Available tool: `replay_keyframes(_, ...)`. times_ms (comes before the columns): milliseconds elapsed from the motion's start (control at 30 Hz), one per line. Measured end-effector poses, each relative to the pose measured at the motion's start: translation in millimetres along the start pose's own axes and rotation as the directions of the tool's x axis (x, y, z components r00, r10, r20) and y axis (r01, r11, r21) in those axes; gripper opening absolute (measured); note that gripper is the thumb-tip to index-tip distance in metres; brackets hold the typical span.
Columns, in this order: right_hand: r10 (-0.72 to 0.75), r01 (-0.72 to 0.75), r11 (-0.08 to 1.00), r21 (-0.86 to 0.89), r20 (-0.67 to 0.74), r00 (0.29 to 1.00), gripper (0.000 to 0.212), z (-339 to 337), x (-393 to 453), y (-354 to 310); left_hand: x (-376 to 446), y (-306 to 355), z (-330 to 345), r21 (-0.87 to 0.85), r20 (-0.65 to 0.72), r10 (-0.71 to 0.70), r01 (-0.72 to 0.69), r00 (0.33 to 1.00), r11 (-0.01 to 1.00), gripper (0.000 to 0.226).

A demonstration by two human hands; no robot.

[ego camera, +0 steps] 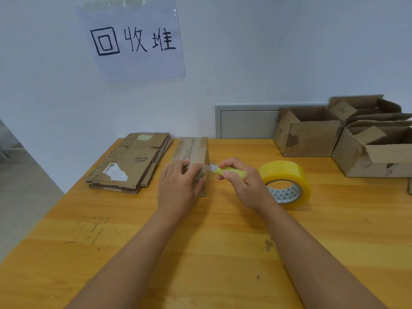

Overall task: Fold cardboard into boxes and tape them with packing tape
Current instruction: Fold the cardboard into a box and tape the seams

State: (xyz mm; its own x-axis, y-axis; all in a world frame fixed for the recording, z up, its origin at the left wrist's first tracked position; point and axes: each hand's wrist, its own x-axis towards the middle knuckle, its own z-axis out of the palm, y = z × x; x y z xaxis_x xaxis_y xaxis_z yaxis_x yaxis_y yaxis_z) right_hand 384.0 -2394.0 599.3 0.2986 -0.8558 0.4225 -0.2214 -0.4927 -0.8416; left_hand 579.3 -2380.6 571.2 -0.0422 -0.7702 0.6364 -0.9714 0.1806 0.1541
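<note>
Both forearms reach in from the near edge over the table (200,253). Left hand (178,188) lies spread and flat on the near end of the box (191,157), fingers straight, pressing it down so it will not slide, probably also pinning the tape end. Right hand (243,184) curls round a green knife (229,171), its blade touching the box's near right corner, most likely to cut the strip free from the roll (287,184), which lies just right of that hand. Clear tape along the box top is hard to make out; the strip between box and roll barely shows. Flat cardboard (129,161) is stacked to the left, ready for folding. Open boxes (345,134) sit far right, partly cut off. A sign (133,39) hangs on the wall.
</note>
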Motion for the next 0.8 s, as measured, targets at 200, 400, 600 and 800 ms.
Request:
replay_keyframes(200,0.029,-0.025,0.996,-0.091,0.045,0.999,0.018,-1,2,3,2,-3,-1,-0.006,0.018,0.005,-0.005,1.0,1.0,0.036)
replay_keyframes(400,0.053,-0.044,0.993,-0.108,0.084,0.995,0.026,-2,2,-1,2,-5,-2,-0.023,0.021,0.012,-0.012,1.0,1.0,0.038)
replay_keyframes(600,0.102,-0.081,0.987,-0.142,0.151,0.983,0.05,-8,2,-1,2,-7,-5,-0.03,0.025,0.038,-0.037,0.999,0.999,0.042)
replay_keyframes(800,0.092,-0.064,0.987,-0.149,0.189,0.978,0.046,-12,3,-3,3,-11,-8,-0.037,0.054,0.054,-0.052,0.997,0.998,0.043)
